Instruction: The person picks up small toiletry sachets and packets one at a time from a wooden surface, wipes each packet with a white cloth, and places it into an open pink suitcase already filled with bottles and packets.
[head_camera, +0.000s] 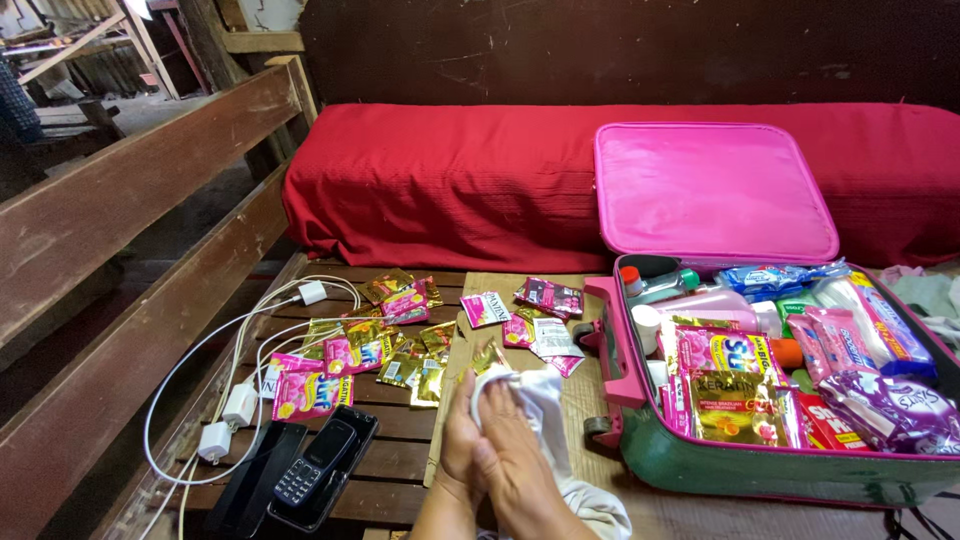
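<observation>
A single head-worn camera looked down and forward from close above the wooden counter (400, 420), facing the red-covered bed (450, 180), with the hands (495, 440) near the bottom edge.

Left hand (462, 440) and right hand (515, 455) clasping white cloth (545, 400), open pink suitcase (715, 190)

Sachets (370, 345) on table (400, 470) left of hands (500, 440); open suitcase (760, 400) right; chargers (225, 420) far left.

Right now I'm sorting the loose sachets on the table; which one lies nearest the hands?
The small gold sachet, just above the white cloth that both hands hold. The other loose sachets lie farther up or off to the left.
</observation>
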